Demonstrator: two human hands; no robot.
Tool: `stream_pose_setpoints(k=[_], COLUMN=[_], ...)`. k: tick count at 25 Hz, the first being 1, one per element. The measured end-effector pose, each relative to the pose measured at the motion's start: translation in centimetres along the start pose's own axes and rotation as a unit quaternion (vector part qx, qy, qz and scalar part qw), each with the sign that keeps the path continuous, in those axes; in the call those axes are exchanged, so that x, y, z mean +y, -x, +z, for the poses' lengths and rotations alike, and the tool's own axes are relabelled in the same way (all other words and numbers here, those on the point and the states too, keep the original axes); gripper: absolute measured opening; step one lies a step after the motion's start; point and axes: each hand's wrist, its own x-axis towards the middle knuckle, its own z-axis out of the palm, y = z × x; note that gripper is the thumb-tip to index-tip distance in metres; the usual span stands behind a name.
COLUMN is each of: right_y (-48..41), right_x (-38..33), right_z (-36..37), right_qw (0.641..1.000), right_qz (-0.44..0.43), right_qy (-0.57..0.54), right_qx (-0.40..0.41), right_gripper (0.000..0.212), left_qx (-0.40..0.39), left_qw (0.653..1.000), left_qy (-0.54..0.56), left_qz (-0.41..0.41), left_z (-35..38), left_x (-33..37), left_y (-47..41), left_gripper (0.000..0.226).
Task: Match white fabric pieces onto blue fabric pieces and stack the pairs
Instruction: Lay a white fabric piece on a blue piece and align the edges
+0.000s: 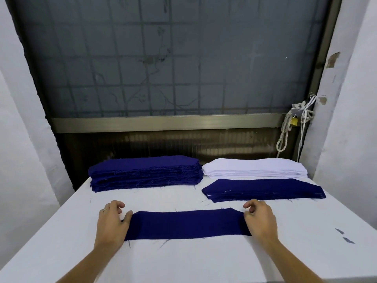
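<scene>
A single blue fabric piece (185, 224) lies flat and crosswise on the white-covered bench (183, 262), close to the near edge, with a hand at each end. The left hand (111, 223) sits palm down at the piece's left end. Its thumb lies against the cloth's edge, and its fingers are loosely curled on the bench just past the corner, gripping nothing. A ring (106, 209) shows on one finger. The right hand (261, 219) mirrors it, covering the right end of the piece with its thumb on the cloth and its fingers relaxed and bent just beyond the far corner, not closed round anything. At the far left of the bench stands a tall stack of blue pieces (145, 173) with frayed edges. Just beside it, at the far right, is a lower stack of white pieces (255, 167). In front of the white stack and touching it lies a thin pile topped with blue (263, 189), slivers of white showing along its near edge. Two small dark scraps (344, 235) lie near the bench's right edge, and loose threads are scattered about. Behind the bench is a frosted gridded window (163, 58), and at its right a knotted rope (285, 129) hangs with a brass padlock (294, 121).
</scene>
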Motion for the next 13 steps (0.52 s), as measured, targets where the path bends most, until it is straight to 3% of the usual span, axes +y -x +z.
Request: stream_pose_setpoints(k=[7, 13], right_y=[-6.5, -13.5], right_x=[-1.4, -1.2], right_z=[-2.0, -0.9], right_qw=[0.997, 0.993], right_qz=[-0.037, -0.061], right_qy=[0.054, 0.1], right_qx=[0.039, -0.009], right_gripper=[0.011, 0.013], left_qx=[-0.036, -0.13], left_qw=[0.989, 0.976], left_qy=[0.031, 0.048], left_qz=[0.142, 0.169], left_z=[2.3, 9.3], left_x=[8.4, 17.8], left_y=[-5.1, -9.2], left_gripper=[0.008, 0.007])
